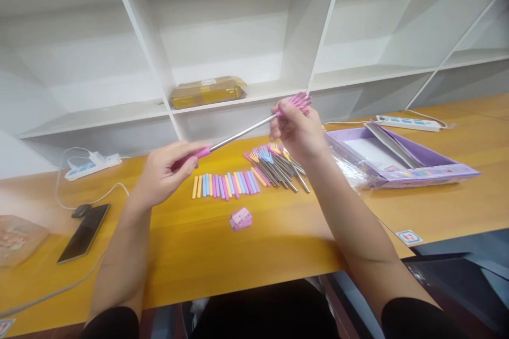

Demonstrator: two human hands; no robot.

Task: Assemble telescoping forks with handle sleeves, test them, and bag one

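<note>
A rod [242, 133] with a silver shaft slants up to the right between my hands. Its pink handle is wrapped by my left hand [169, 169]. My right hand [296, 130] grips the other end, close to a pink claw-shaped head. Below the rod, a row of yellow, blue, pink and purple handles [226, 185] lies on the table. To their right is a pile of metal shafts with coloured claw heads [274, 165]. A small stack of pink cards [240, 219] rests nearer to me.
An open purple box [433, 172] with clear plastic wrap [350, 167] stands on the right. On the left lie a phone [84, 233], a cable and a power strip [93, 166]. A yellow-taped package [209, 91] sits on the shelf behind.
</note>
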